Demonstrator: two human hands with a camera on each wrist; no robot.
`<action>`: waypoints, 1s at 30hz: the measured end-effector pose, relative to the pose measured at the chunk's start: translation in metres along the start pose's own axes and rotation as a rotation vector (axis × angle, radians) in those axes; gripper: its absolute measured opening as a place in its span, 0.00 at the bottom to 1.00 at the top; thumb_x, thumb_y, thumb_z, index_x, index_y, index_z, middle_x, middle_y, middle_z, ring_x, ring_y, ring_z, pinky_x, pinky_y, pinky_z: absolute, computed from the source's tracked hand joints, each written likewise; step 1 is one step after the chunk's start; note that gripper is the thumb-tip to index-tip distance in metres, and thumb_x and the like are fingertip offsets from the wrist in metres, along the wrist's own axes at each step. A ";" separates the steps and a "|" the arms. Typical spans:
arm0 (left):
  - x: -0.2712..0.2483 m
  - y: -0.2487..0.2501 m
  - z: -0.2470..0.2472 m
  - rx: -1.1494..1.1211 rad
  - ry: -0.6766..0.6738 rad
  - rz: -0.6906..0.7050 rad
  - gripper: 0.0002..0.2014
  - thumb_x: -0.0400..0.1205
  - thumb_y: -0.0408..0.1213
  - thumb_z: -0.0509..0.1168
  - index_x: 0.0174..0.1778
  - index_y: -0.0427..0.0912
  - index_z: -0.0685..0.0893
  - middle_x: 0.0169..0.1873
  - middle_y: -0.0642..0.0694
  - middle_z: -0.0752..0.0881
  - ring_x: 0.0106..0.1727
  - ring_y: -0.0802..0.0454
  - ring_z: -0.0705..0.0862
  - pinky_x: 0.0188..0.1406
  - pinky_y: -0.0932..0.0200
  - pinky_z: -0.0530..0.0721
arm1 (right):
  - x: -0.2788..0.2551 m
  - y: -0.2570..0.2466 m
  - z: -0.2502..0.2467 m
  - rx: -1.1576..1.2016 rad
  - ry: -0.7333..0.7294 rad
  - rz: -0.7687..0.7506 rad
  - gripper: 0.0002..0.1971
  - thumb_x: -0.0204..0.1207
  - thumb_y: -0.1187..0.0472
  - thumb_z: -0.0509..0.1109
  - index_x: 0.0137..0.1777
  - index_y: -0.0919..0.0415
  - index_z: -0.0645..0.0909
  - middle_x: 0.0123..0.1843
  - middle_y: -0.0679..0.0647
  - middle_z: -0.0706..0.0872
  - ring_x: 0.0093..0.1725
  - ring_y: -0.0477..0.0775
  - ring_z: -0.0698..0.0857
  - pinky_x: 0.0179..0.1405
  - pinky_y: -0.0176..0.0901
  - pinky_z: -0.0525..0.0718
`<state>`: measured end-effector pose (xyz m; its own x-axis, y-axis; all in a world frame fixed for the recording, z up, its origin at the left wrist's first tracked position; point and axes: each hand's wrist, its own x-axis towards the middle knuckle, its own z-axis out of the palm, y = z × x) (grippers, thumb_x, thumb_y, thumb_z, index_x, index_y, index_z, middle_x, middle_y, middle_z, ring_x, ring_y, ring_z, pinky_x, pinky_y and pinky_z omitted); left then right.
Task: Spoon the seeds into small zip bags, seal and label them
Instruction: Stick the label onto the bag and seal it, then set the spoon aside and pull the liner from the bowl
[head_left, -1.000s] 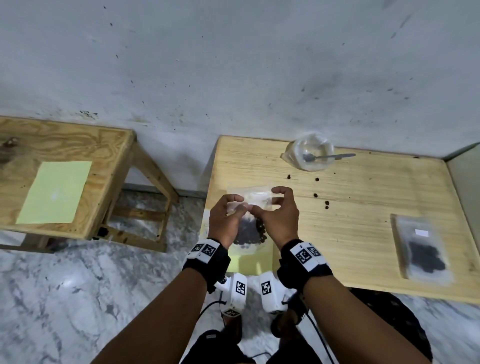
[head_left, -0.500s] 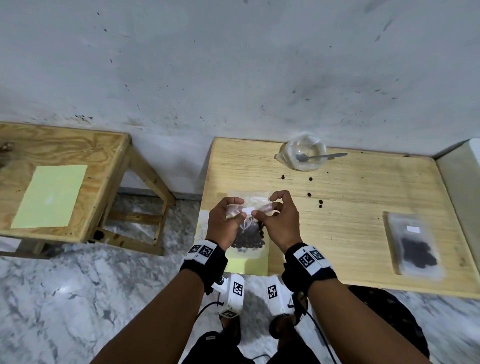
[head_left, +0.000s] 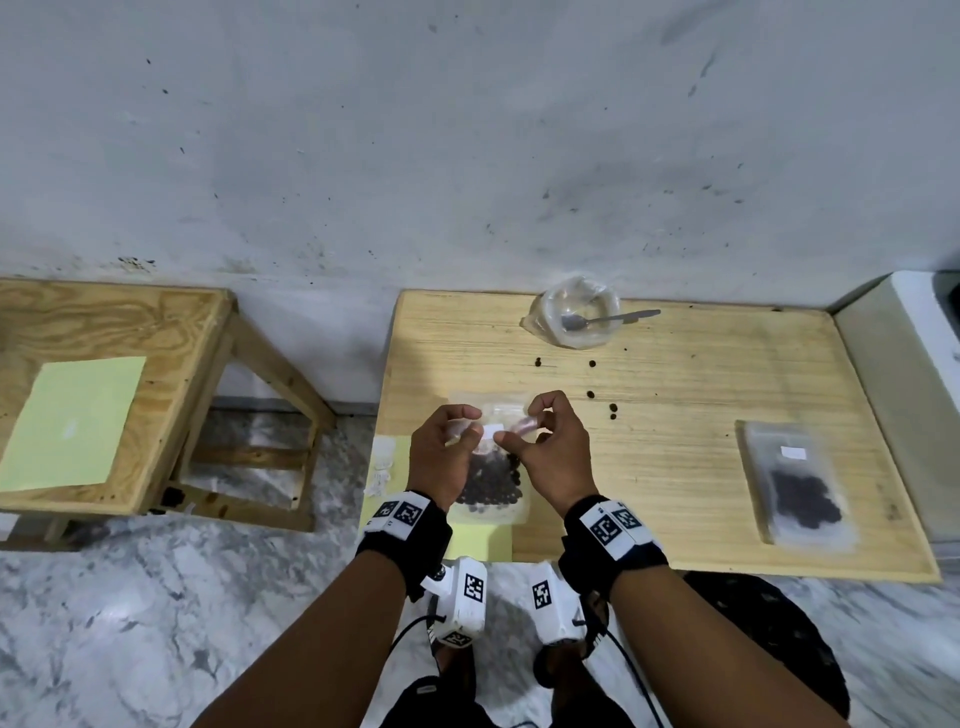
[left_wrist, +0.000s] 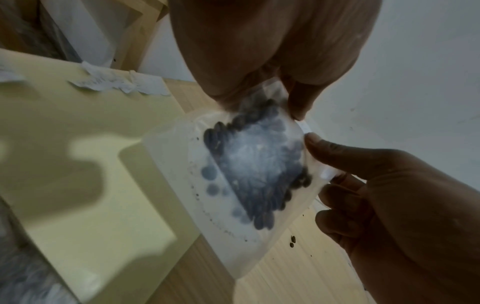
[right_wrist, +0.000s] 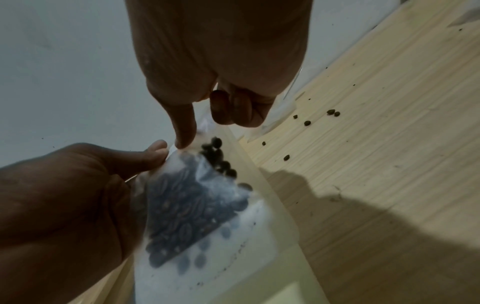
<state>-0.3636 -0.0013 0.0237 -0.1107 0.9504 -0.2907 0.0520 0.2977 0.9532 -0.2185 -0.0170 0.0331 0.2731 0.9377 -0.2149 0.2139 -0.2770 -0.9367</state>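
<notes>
Zip bag (head_left: 491, 483) of dark seeds (head_left: 488, 480), blank white label (head_left: 492, 431), pinched by left hand (head_left: 441, 457) and right hand (head_left: 553, 452).

Pale wooden surface (head_left: 691, 415): clear plastic bowl (head_left: 576, 317) holding metal spoon (head_left: 608, 319), scattered dark seeds (head_left: 613, 411), sealed labelled seed bag (head_left: 795, 488), yellow paper sheet (head_left: 480, 540).

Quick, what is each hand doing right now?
Left hand: pinching the clear plastic zip bag of dark seeds.
Right hand: pinching the same bag's top.

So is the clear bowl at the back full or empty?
Empty, it seems: the bowl holds only a spoon; no seeds show inside.
</notes>
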 end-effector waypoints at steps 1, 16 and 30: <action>0.000 0.000 0.006 -0.022 0.001 -0.010 0.09 0.78 0.23 0.70 0.43 0.44 0.86 0.43 0.51 0.88 0.45 0.57 0.82 0.43 0.65 0.79 | 0.000 0.002 -0.005 0.005 0.011 -0.012 0.21 0.64 0.61 0.86 0.45 0.49 0.75 0.43 0.47 0.84 0.43 0.53 0.85 0.43 0.52 0.83; -0.033 -0.003 0.184 0.045 -0.299 -0.274 0.13 0.79 0.28 0.70 0.52 0.52 0.88 0.62 0.42 0.84 0.59 0.41 0.85 0.56 0.46 0.84 | 0.002 0.067 -0.202 -0.067 0.199 0.239 0.13 0.68 0.73 0.75 0.42 0.52 0.86 0.47 0.52 0.87 0.44 0.50 0.86 0.36 0.33 0.84; -0.067 -0.012 0.367 0.115 -0.615 -0.561 0.19 0.81 0.22 0.63 0.69 0.36 0.77 0.60 0.36 0.81 0.39 0.45 0.81 0.35 0.56 0.79 | 0.007 0.129 -0.354 -0.456 0.305 0.476 0.15 0.70 0.62 0.73 0.58 0.57 0.86 0.58 0.58 0.89 0.58 0.63 0.87 0.57 0.50 0.85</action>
<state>0.0069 -0.0359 0.0013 0.4087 0.5287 -0.7439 0.2554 0.7163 0.6494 0.1433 -0.1205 0.0082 0.6694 0.6114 -0.4219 0.3581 -0.7632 -0.5379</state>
